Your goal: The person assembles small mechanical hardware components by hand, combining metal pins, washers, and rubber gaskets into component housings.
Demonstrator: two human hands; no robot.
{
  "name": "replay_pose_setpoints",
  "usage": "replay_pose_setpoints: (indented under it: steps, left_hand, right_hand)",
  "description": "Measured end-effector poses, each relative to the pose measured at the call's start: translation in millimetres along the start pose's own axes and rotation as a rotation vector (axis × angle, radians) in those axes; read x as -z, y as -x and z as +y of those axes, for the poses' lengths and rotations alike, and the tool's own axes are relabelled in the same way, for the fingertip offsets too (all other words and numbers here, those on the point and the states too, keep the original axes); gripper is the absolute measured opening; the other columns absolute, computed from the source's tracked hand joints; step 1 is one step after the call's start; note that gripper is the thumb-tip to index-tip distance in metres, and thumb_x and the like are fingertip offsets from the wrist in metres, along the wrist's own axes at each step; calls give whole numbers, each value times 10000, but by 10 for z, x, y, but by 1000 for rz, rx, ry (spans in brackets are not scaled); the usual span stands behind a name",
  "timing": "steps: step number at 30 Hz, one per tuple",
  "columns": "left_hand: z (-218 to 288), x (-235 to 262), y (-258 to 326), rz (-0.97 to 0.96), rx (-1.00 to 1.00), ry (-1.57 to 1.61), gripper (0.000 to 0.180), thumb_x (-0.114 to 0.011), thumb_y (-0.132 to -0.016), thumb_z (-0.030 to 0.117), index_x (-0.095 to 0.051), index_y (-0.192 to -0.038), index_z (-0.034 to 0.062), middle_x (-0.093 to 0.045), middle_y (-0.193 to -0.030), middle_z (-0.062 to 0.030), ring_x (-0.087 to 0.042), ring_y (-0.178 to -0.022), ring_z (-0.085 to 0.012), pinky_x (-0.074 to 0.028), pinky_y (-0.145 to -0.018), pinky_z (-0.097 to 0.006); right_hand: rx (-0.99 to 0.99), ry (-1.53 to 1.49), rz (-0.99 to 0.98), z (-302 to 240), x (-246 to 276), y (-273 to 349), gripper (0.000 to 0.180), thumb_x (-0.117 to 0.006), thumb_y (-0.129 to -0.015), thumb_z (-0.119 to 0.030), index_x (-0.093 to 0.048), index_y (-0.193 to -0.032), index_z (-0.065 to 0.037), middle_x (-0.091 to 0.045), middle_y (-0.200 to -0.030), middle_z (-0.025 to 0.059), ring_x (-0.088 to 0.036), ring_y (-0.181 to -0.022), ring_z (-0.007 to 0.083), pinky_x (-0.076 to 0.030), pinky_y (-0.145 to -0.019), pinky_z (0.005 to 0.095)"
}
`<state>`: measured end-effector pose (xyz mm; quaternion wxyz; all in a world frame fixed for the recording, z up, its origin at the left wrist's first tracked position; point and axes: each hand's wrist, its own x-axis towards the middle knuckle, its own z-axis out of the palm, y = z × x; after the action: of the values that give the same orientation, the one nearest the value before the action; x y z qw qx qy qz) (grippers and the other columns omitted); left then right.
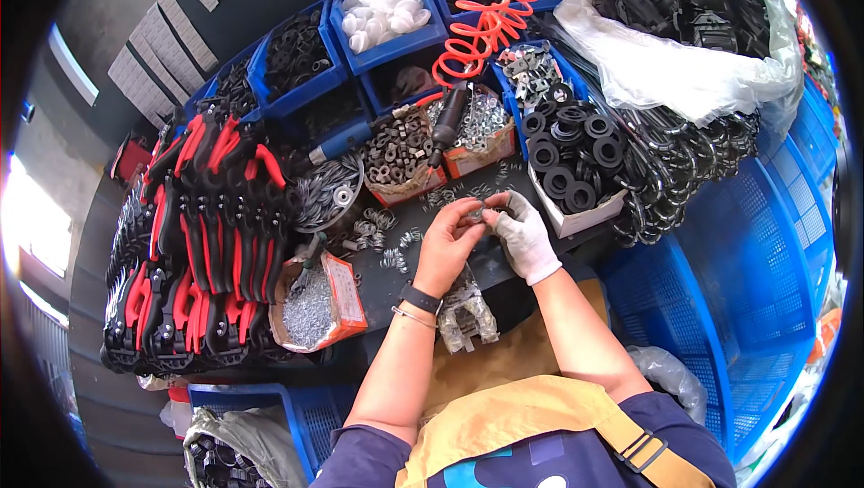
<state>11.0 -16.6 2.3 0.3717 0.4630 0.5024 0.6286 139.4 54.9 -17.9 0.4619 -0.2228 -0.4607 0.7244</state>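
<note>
My bare left hand [445,245] and my white-gloved right hand [524,234] meet above the dark bench. Both sets of fingers pinch together around a small metallic piece [478,215], mostly hidden by the fingertips, so its kind does not show. Just below them stands a worn metal fixture [467,313] with a forked near end. Loose coil springs [394,259] lie on the bench left of my left hand. Beyond my hands are a box of metal nuts [396,148] and a box of shiny small metal parts [477,124], with a dark power driver [448,128] resting between them.
Black-and-red lever handles [207,227] are stacked at the left, beside a box of tiny metal pieces [309,311]. Black rings fill a white box [594,206] at the right. A red coiled hose [486,34] hangs ahead. Blue crates [720,281] stand at the right.
</note>
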Motion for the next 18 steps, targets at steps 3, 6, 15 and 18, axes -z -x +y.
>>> replay_pose_setpoints:
  steps: [3,6,15,18]
  left_hand:
    - [-30,42,-14,-34,14,-64,310,-612,-894,1,-570,-1201,-6,-626,-1115,-65,-600,-1003,-121,-501,-872,-263]
    - [-38,18,-19,8,36,-41,283,-610,-894,1,-578,-1175,0,-617,-1099,-58,-598,-981,-118,-500,-845,-257]
    - [112,-36,15,63,-142,-156,203,-591,-889,-26,-579,-1089,5,-622,-1011,-45,-607,-901,-116,-499,-820,-262]
    - [132,-75,10,70,-179,-184,170,-600,-869,-48,-587,-1032,0,-626,-967,-59,-633,-845,-149,-516,-768,-283]
  right_hand:
    - [-68,-41,-5,-82,-13,15,214,-677,-874,-151,-590,-1012,-13,-612,-873,17,-583,-778,84,-478,-720,237]
    - [-41,21,-8,-69,-12,21,228,-674,-884,-183,-585,-1006,-12,-616,-877,27,-606,-784,104,-497,-716,250]
    - [-169,-71,-107,-192,-70,7,277,-678,-883,-190,-564,-1057,-8,-616,-936,57,-618,-846,131,-522,-713,270]
    - [-215,-102,-142,-168,-13,-18,291,-694,-871,-181,-568,-1072,-12,-613,-944,55,-617,-830,129,-524,-705,265]
